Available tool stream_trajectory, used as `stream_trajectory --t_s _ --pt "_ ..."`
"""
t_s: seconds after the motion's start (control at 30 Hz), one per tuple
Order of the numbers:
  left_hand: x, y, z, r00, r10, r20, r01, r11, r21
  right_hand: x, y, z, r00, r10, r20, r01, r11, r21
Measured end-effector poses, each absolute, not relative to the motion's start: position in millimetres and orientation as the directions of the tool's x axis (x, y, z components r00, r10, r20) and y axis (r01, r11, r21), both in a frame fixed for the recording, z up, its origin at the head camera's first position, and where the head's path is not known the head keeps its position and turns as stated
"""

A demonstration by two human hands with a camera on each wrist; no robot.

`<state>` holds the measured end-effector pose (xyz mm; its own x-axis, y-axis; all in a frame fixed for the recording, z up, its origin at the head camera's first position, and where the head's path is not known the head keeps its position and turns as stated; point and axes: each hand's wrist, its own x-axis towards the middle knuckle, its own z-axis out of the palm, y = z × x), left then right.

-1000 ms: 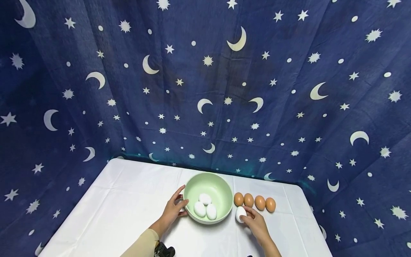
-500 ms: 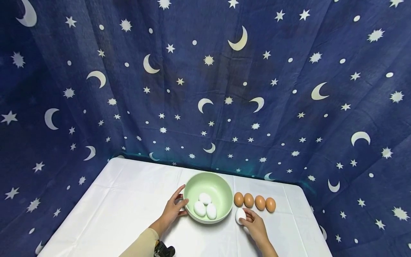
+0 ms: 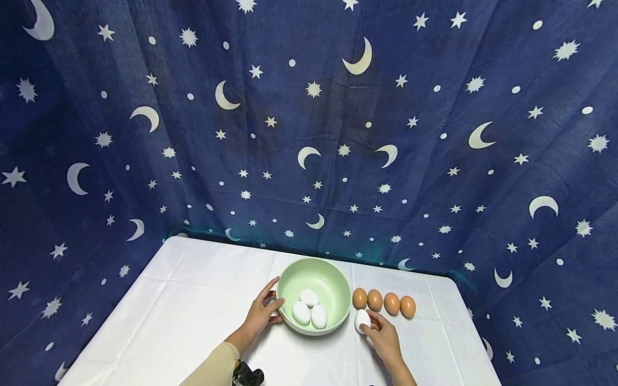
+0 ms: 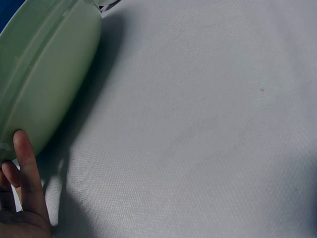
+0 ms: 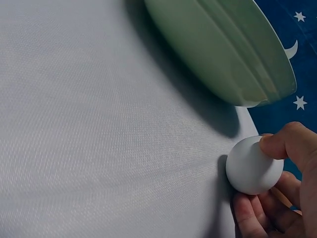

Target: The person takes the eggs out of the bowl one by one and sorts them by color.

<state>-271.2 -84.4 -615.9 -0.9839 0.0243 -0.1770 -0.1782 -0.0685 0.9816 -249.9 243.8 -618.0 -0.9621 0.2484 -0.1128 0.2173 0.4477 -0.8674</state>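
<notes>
A light green bowl (image 3: 318,273) stands near the middle of the table with three white eggs (image 3: 318,317) grouped inside it. Against the bowl's left side rests my left hand (image 3: 258,313), its fingers and thumb spread along the wall and rim. In the left wrist view, straight fingers (image 4: 27,163) touch the green outer wall. My right hand (image 3: 384,338) pinches another white egg (image 3: 362,320) between thumb and fingers, just right of the bowl. That egg (image 5: 252,166) shows large in the right wrist view, close to the tablecloth, below the bowl's outer side (image 5: 218,54).
Several brown eggs (image 3: 391,304) lie in a row right of the bowl, just beyond the right hand. A white cloth (image 3: 193,289) covers the table. Behind the table's far edge hangs a dark blue curtain (image 3: 270,203) with moons and stars.
The right hand, gripping the white egg throughout, shifts slightly nearer and then back out, while its forearm swings a little left. The left hand and bowl stay in place.
</notes>
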Motion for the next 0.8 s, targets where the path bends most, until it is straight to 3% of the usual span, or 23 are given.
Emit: stream_trajectory --t_s 0.47,0.63,0.8 --pt "-274 -87 -618 -0.987 0.048 -0.157 -0.161 -0.098 0.982 -250 249 -607 -0.967 0.231 -0.111 0.211 0.472 -0.856" --pt "-275 -88 -620 -0.986 0.036 -0.161 -0.164 -0.101 0.981 -254 247 -591 -0.961 0.278 -0.006 0.148 0.494 -0.857" --pt "-271 -87 -619 -0.984 0.031 -0.176 -0.178 -0.102 0.979 -269 231 -566 -0.963 0.233 0.134 -0.01 0.467 -0.884"
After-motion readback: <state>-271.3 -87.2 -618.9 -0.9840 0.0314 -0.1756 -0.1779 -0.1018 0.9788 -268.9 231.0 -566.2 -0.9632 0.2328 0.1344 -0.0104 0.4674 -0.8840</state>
